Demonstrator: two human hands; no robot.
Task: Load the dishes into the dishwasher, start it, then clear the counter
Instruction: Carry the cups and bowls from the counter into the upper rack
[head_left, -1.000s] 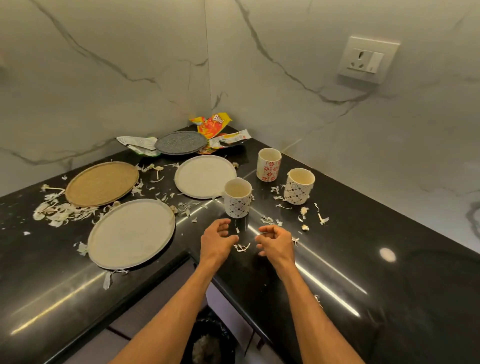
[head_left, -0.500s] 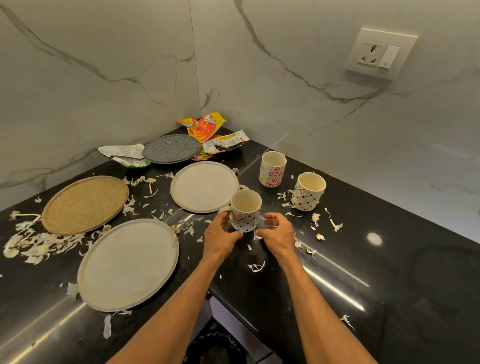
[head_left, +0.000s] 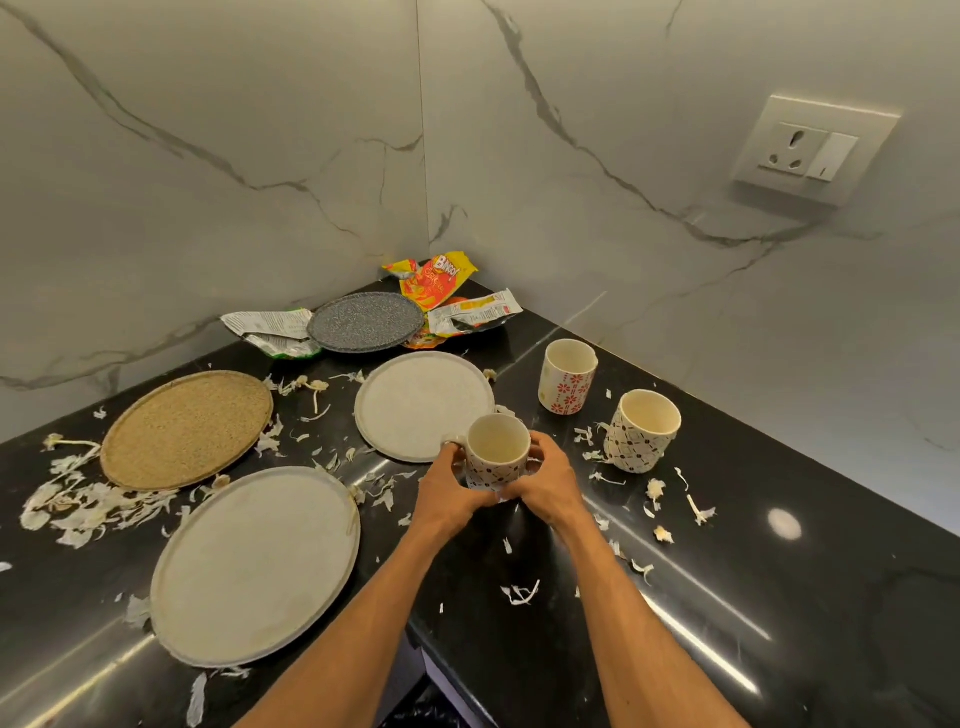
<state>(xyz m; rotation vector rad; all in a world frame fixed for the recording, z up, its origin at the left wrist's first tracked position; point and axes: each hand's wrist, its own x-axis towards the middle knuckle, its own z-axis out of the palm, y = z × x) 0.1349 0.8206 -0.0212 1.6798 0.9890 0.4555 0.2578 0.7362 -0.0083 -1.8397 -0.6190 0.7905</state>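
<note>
A white mug with a dark pattern (head_left: 497, 451) stands on the black counter (head_left: 727, 597) in front of me. My left hand (head_left: 453, 493) grips it from the left, by its handle side, and my right hand (head_left: 546, 484) grips it from the right. A second patterned mug (head_left: 642, 431) and a red-flowered mug (head_left: 567, 383) stand further right. Two large cream plates (head_left: 254, 566) (head_left: 423, 405), a brown plate (head_left: 186, 429) and a grey speckled plate (head_left: 365, 322) lie on the counter.
Onion-like peel scraps (head_left: 88, 499) are scattered over the counter. Crumpled snack wrappers (head_left: 441, 283) (head_left: 270, 332) lie in the corner by the marble walls. A wall socket (head_left: 810, 150) sits upper right. The counter's inner edge (head_left: 415, 639) runs below my arms.
Both hands moved forward from the counter's near part and closed around the patterned mug. The camera moved closer.
</note>
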